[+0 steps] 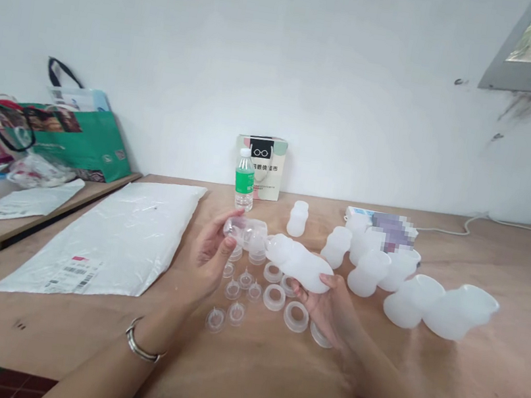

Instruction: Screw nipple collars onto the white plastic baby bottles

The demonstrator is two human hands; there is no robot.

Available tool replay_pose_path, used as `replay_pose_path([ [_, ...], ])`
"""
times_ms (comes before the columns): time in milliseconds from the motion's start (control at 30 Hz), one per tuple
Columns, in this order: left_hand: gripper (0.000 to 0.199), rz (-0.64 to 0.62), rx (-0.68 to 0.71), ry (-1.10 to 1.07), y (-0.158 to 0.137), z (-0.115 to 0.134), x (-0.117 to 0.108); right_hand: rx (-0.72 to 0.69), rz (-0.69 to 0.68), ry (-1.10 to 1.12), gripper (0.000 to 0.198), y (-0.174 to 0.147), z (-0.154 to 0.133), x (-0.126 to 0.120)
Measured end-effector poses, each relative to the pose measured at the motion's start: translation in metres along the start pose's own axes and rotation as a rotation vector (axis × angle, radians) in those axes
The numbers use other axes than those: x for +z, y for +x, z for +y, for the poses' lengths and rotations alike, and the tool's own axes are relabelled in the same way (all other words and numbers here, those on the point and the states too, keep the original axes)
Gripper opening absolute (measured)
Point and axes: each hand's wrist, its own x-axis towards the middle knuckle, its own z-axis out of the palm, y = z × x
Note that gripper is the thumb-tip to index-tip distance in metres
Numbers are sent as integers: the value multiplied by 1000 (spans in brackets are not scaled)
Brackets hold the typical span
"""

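My left hand (213,244) is closed around a clear plastic bottle cover (249,232), with its far end turned to the right. In my right hand (330,302) is a frosted white baby bottle (303,266), tilted sideways with its top end toward the cover. The bottle's top is at the cover's mouth; whether they touch I cannot tell. Below the hands lie several clear silicone nipples (237,313) and several frosted collar rings (296,317). More covers (256,258) stand partly hidden behind the held cover. Several frosted bottle bodies (368,272) stand to the right.
A single frosted bottle (298,218) stands farther back. A green-labelled water bottle (245,181) and a paper bag (272,170) are by the wall. A white mailing bag (115,236) covers the left of the wooden table (238,381). A white cable (506,223) runs along the back right.
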Motion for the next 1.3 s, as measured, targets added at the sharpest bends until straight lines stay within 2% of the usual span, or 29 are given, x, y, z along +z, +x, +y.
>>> replay_pose_path([
  [233, 36, -181, 90, 53, -7, -1, 5, -12, -9, 13, 30, 0, 4, -2],
  [400, 39, -207, 297, 174, -11, -13, 8, -69, 83, -18, 23, -1, 7, -3],
  [533, 38, -158, 330, 262, -15, -17, 13, -161, 158, -49, 23, -1, 9, -2],
  [667, 39, -82, 353, 287, -23, -16, 19, -206, 150, -77, 22, -3, 11, -3],
  [967, 38, -99, 369, 265, -23, -19, 17, -227, 91, -165, 24, -7, 13, -1],
  [1067, 46, -144, 417, 245, -23, -21, 17, -245, 60, -173, 28, -7, 13, 2],
  [1200, 79, -230, 456, 134, -31, -19, 26, -277, 34, -217, 39, -9, 18, 5],
  [1267, 83, -292, 452, 111, -29, -12, 28, -279, -2, -209, 44, -8, 21, 4],
  [1300, 83, -264, 463, 126, -24, -8, 27, -292, -34, -194, 47, -7, 22, 3],
])
